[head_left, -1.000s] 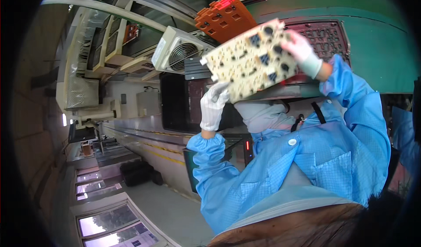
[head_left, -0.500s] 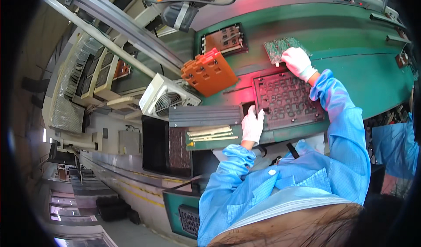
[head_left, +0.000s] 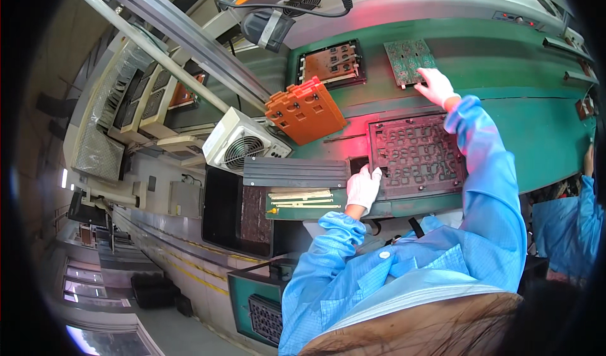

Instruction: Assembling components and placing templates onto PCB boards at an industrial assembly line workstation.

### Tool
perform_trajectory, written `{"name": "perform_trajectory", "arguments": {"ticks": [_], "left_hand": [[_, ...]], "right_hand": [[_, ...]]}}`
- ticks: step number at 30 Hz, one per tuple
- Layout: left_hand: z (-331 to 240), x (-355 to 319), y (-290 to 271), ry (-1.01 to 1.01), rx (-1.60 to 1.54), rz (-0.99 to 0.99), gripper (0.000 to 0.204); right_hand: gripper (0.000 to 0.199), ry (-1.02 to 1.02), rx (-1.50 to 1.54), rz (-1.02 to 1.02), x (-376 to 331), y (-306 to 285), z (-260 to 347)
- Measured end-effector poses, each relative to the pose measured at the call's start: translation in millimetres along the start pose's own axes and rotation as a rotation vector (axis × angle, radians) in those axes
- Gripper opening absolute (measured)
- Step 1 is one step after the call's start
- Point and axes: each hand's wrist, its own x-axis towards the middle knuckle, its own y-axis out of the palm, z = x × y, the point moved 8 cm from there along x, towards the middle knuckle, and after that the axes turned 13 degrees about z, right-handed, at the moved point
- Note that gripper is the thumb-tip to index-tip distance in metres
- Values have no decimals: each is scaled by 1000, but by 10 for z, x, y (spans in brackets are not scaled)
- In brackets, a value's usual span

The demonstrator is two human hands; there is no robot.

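My right hand [head_left: 437, 88], in a white glove, is at the near right edge of a green circuit board [head_left: 409, 60]. Its thumb and fingers look spread apart and touch or nearly touch that edge. The board lies component side up on the green bench. Nearer to me is a black fixture tray [head_left: 416, 157] with many cut-out pockets, under a red glow along its left side. Also gloved, my left hand [head_left: 363, 189] rests at the tray's left edge with thumb and fingers apart, beside a small dark opening [head_left: 358, 164].
Left of the tray stand an orange slotted plate [head_left: 307, 111] and a white fan unit [head_left: 243, 144]. A grey ridged panel [head_left: 295, 172] lies above pale strips [head_left: 302, 198]. Behind is a framed brown board [head_left: 331, 64]. Another person's blue sleeve [head_left: 590, 211] shows at far right.
My right hand has shifted off the circuit board to its near right edge, its fingers loosening; the board now lies turned more upright in view. My left hand stays by the tray's left edge.
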Motion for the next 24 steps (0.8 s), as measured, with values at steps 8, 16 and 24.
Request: {"name": "perform_trajectory", "arguments": {"ticks": [8, 16, 24], "left_hand": [[67, 126, -41, 17, -58, 58, 48], [68, -312, -268, 179, -345, -272, 30], [891, -1538, -703, 211, -1337, -291, 23]], "right_hand": [[72, 334, -82, 278, -1666, 247, -163], [64, 229, 1380, -63, -1904, 367, -116], [71, -225, 1341, 144, -1479, -475, 1903]]}}
